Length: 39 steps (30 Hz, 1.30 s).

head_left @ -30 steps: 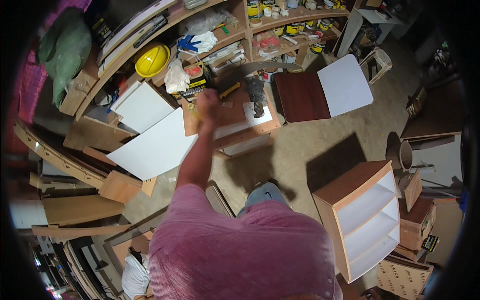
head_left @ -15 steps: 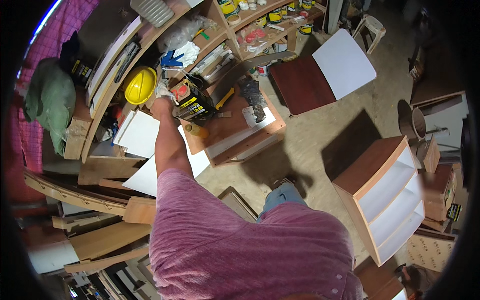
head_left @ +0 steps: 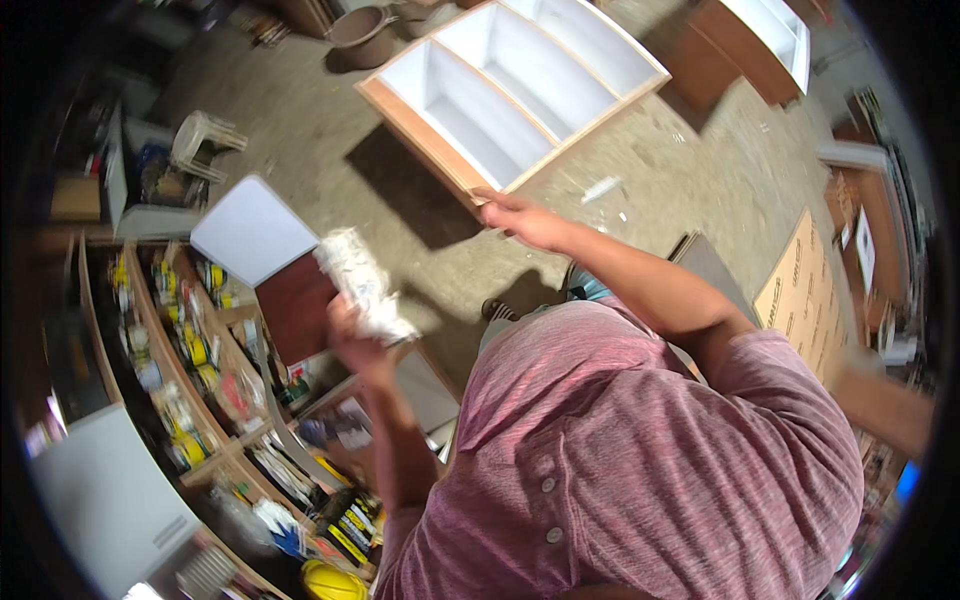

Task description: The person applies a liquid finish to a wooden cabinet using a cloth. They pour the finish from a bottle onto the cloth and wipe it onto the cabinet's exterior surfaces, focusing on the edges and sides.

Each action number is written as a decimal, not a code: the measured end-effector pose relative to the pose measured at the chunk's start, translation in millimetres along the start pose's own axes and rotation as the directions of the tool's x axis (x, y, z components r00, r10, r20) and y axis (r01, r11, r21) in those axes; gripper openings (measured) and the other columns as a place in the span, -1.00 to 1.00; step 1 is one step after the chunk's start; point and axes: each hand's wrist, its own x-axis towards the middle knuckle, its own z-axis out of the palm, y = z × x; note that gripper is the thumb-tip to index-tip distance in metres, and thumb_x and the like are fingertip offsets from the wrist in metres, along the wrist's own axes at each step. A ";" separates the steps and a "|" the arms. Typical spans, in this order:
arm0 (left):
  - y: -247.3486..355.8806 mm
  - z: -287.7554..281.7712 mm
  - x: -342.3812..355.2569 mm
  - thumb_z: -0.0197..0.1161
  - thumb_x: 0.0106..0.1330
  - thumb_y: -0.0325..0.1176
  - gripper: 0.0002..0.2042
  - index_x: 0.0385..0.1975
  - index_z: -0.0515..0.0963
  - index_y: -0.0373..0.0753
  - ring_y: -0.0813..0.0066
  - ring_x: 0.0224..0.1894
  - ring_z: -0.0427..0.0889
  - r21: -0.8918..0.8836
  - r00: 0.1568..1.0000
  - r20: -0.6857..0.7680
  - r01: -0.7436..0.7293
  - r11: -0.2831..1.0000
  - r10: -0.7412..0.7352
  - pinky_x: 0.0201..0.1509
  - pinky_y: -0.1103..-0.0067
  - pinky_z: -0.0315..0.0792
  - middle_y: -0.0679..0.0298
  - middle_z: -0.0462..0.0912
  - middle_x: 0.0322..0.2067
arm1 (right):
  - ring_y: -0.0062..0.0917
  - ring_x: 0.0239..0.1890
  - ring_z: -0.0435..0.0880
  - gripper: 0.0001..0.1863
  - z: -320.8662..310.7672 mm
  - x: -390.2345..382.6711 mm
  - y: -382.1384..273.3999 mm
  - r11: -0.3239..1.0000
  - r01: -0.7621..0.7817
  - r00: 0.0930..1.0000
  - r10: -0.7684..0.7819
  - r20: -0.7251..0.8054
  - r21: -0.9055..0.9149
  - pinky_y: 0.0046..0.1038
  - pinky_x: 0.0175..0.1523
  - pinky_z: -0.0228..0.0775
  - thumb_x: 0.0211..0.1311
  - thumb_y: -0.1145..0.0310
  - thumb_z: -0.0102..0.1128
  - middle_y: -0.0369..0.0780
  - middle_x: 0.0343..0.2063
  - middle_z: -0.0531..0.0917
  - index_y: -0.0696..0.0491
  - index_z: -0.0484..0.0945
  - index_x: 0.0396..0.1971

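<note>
A crumpled white rag is held in my left hand, its fingers closed round the lower part; both are blurred by motion. My right hand reaches forward to the near corner of a wooden shelf unit. Its thumb and fingers pinch the edge there. White inner panels split the unit into three compartments, and its outer edges are bare brown wood. The unit stands tilted in view above a dark shadow on the floor.
Shelves with yellow-and-black cans line the left. A white-and-brown board lies behind the rag, with a pale stool beyond. Another cabinet stands far right. A yellow hard hat and leaning boards are nearby.
My view has swung right, from the workbench with the can to the shelf unit. The left hand has brought the rag away from the can. My right hand has come into view at the unit's corner.
</note>
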 end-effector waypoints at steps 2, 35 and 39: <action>52.6 126.1 23.2 0.03 0.25 -0.58 -0.75 -0.08 0.47 -0.42 0.29 -0.07 0.59 -0.104 0.923 0.383 0.077 0.992 -0.032 -0.01 0.41 0.50 0.08 0.51 -0.01 | -0.41 0.10 0.46 -0.36 25.0 17.3 44.0 0.756 -0.051 0.996 -0.008 0.087 0.653 -0.29 0.17 0.33 0.38 -0.10 -0.06 -0.19 0.10 0.49 -0.03 0.23 0.32; -51.1 847.6 313.5 0.08 0.31 -0.01 -0.37 0.25 0.23 -0.34 -0.12 0.37 0.00 0.122 0.267 0.905 -0.909 0.399 0.332 0.40 0.11 -0.04 -0.17 0.13 0.28 | -0.33 0.21 0.34 -0.49 -234.6 239.6 318.5 0.534 0.484 0.232 0.685 -0.690 0.693 -0.43 0.31 0.11 0.46 0.20 -0.31 -0.10 0.23 0.34 0.07 0.18 0.32; -86.5 884.1 313.3 -0.11 0.36 0.13 -0.37 0.32 0.21 -0.14 -0.06 0.41 -0.06 0.309 0.344 0.939 -0.870 0.384 0.024 0.41 -0.06 -0.22 0.03 0.12 0.34 | -0.10 0.30 0.26 -0.48 -392.9 202.4 289.3 0.551 0.553 0.220 0.627 -0.747 0.625 -0.24 0.36 0.11 0.44 0.17 -0.28 0.07 0.26 0.28 0.11 0.19 0.29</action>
